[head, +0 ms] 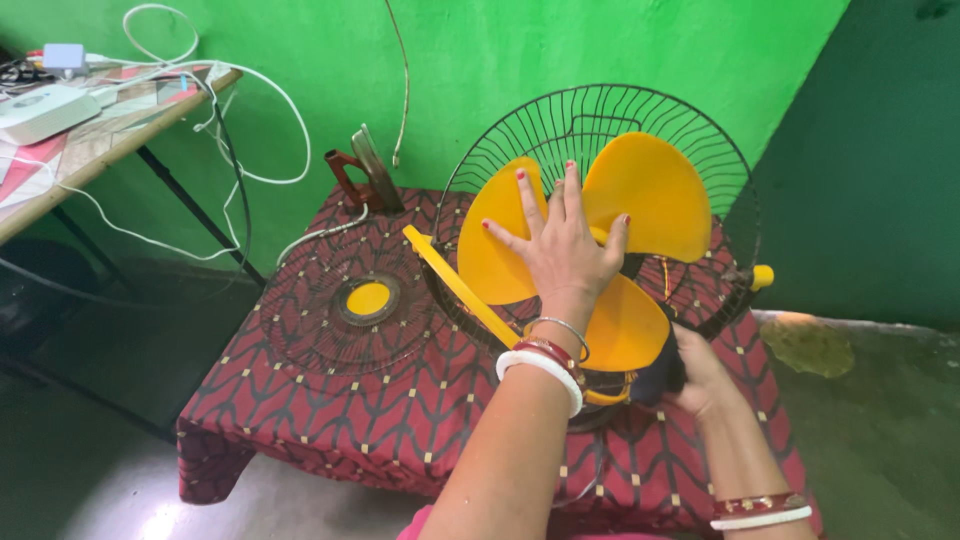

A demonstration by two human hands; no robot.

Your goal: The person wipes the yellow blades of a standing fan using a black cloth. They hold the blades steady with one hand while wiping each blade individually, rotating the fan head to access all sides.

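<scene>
The left hand [565,250] lies flat and open, fingers spread, pressed against the middle of the yellow fan blades [650,195], so its grip is loose and closes on nothing. The right hand [700,380] sits lower, behind the bottom blade, wrapped around the dark motor housing [660,375] at the fan's back; its grip is closed on that housing, though the fingers are partly hidden. The blades stand tilted up inside the black wire rear guard [600,110], which rests on the worktop [330,420], a small table covered with a red patterned cloth. A yellow strip [455,285] runs slantwise just beside the left wrist. The front guard [345,300], with a round yellow disc at its centre, lies flat on the cloth to the left, well apart from both hands. At the far edge of the worktop stands a brown-handled tool [360,175] near the green wall [500,50]. A second table [90,150] with white cables stands at the left.
</scene>
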